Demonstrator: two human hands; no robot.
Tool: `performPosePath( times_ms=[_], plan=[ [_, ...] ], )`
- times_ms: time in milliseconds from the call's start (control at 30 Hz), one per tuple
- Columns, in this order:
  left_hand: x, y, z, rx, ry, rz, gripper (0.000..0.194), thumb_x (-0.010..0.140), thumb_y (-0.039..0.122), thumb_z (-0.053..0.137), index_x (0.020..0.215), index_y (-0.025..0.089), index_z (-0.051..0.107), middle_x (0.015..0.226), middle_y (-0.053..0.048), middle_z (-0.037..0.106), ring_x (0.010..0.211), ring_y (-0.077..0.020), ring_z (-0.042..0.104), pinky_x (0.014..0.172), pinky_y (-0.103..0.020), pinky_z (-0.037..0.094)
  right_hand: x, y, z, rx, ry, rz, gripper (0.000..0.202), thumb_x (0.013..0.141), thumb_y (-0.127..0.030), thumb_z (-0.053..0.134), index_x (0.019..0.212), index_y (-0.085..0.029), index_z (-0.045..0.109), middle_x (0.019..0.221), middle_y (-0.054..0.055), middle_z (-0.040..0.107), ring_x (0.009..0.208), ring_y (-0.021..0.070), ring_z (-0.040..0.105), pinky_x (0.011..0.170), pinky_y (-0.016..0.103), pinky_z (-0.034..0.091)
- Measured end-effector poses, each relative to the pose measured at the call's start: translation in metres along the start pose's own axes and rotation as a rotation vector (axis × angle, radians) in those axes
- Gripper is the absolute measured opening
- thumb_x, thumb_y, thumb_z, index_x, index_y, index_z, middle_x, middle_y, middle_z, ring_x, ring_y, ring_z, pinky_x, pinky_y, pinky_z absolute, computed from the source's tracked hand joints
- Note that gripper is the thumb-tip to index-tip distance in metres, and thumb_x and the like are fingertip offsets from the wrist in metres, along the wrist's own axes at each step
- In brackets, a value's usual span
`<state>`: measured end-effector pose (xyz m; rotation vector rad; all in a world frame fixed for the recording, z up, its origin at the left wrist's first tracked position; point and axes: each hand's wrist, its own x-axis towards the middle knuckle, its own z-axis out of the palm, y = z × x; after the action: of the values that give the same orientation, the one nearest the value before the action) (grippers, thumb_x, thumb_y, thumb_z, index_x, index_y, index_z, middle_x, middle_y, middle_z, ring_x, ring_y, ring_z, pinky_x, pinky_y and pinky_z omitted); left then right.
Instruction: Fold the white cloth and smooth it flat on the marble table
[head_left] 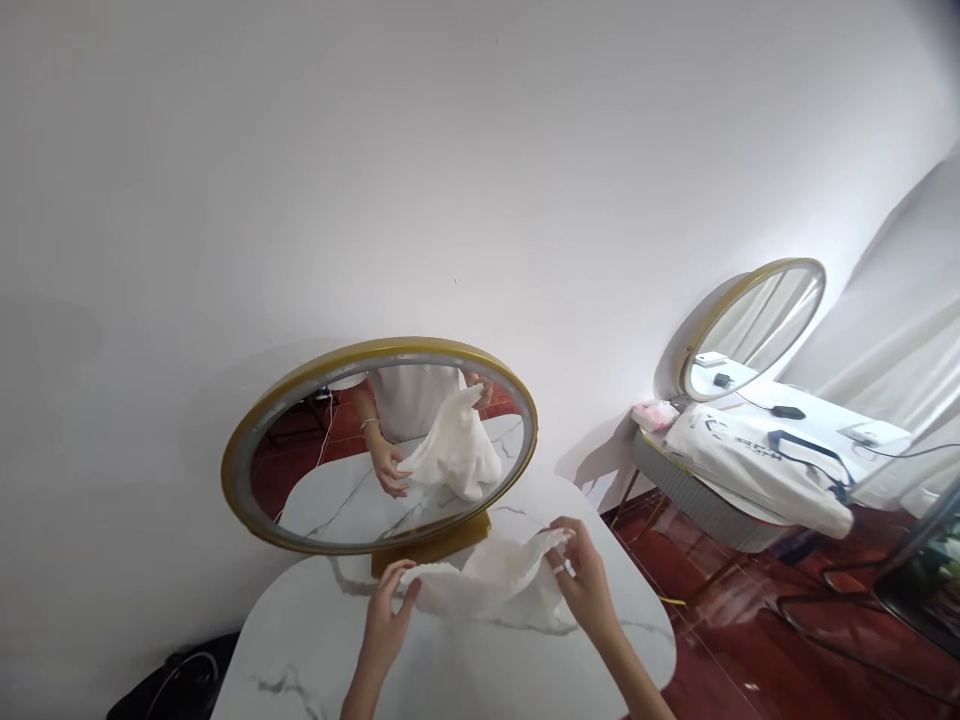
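Head view: a crumpled white cloth (487, 580) is in front of the gold-rimmed mirror (379, 450), between the person's two hands. The left hand (388, 612), in front of the mirror, has thumb and fingers closed on the near corner of the cloth, pinching its edge. The right hand (579, 578), forward and to the right of the mirror, pinches the opposite edge between thumb and fingertips, with a ring (559, 569) on one finger. The middle of the cloth sags between them; whether its lower folds rest on the table is hard to tell. The mirror's glass repeats the cloth, the hands and part of a pale top, and a bracelet (370, 424) shows on one reflected wrist

The mirror stands on a gold base (431, 550) upon a white table (457, 680) with grey veins, close to the plain wall (450, 160) behind it. Well to the right of the mirror is a second table (694, 490) with a ribbed side, bearing another round mirror (757, 325), a pink packet (654, 415), a black adapter (787, 411) and a white bag (750, 465) with dark lettering. Below the mirror's level, to its right, spreads a glossy red floor (720, 650)
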<state>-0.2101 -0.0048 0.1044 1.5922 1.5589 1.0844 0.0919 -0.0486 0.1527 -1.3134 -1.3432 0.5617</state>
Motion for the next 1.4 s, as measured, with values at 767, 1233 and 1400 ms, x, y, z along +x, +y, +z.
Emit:
performPosePath(
  times_ms=[767, 1233, 1400],
  plan=[
    [-0.059, 0.019, -0.022, 0.071, 0.048, 0.04, 0.046, 0.072, 0.066, 0.059, 0.076, 0.021, 0.069, 0.078, -0.005, 0.073, 0.074, -0.0214, 0.07, 0.072, -0.027, 0.059, -0.019, 0.004, -0.033, 0.139, 0.09, 0.283, 0.047, 0.078, -0.064, 0.061, 0.073, -0.018, 0.067, 0.065, 0.003, 0.064, 0.062, 0.0172, 0.056, 0.055, 0.024, 0.039],
    [-0.089, 0.021, -0.05, 0.202, -0.123, -0.057, 0.04, 0.073, 0.062, 0.06, 0.072, 0.025, 0.075, 0.081, -0.004, 0.077, 0.078, -0.0237, 0.073, 0.072, -0.026, 0.059, -0.025, 0.001, -0.046, 0.413, 0.065, 0.388, 0.032, 0.07, -0.049, 0.078, 0.075, -0.019, 0.07, 0.073, 0.003, 0.067, 0.068, 0.0157, 0.057, 0.061, 0.024, 0.045],
    [-0.079, 0.033, -0.046, 0.195, -0.125, 0.007, 0.035, 0.074, 0.057, 0.062, 0.07, 0.024, 0.074, 0.078, -0.003, 0.076, 0.076, -0.0228, 0.073, 0.073, -0.027, 0.059, -0.028, 0.012, -0.059, 0.359, 0.131, 0.388, 0.032, 0.066, -0.049, 0.08, 0.073, -0.019, 0.072, 0.079, 0.006, 0.071, 0.075, 0.0192, 0.062, 0.066, 0.027, 0.048]
  ],
)
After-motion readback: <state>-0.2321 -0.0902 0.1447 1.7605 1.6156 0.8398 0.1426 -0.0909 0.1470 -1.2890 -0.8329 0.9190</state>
